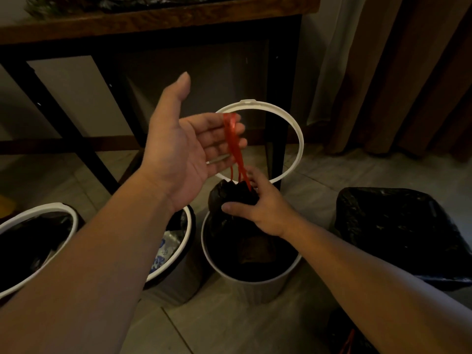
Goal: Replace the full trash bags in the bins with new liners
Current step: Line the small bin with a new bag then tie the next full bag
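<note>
A round white bin (255, 282) stands on the floor in the middle, with a black trash bag (229, 195) gathered at its top. My right hand (260, 205) grips the bunched neck of that bag. Red drawstrings (236, 146) run up from the neck and loop over the fingers of my left hand (184, 149), which is raised palm up with fingers spread. A white retaining ring (296, 129) hangs tilted behind the bag, above the bin.
Two more white-rimmed bins with black liners stand at left (35, 221) and centre-left (189, 226). A square bin lined in black (398, 233) sits at right. A dark wooden table (153, 24) stands behind, brown curtains (408, 72) at right. Tiled floor below.
</note>
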